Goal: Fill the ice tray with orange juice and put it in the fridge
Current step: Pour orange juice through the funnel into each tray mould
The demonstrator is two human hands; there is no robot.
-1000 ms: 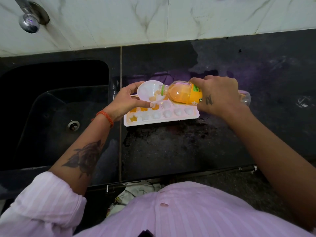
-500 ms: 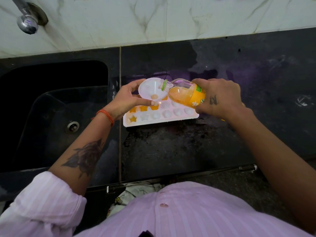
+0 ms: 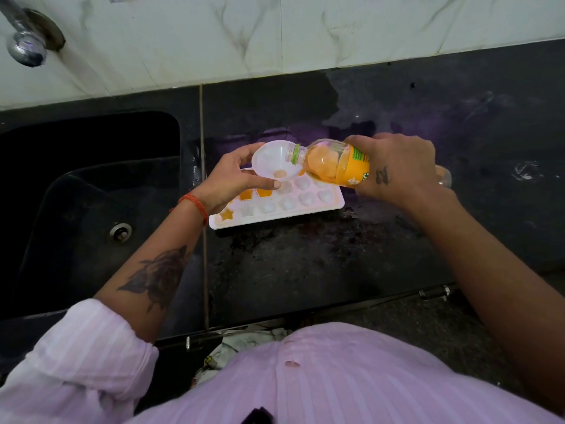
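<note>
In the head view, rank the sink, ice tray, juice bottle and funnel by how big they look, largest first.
1. sink
2. ice tray
3. juice bottle, partly hidden by the right hand, so its rank against the tray is unsure
4. funnel

A black sink [image 3: 91, 185] with a metal drain [image 3: 120, 231] lies left of the hands. A chrome tap [image 3: 26, 47] juts from the marble wall [image 3: 275, 35] beyond it. The black tabletop [image 3: 305, 264] looks stained.

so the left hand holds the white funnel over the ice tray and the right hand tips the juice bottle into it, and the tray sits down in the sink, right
Not quite. The head view shows the ice tray on the black counter, right of the sink. The left hand holding the funnel and right hand tipping the bottle are correct.
</note>
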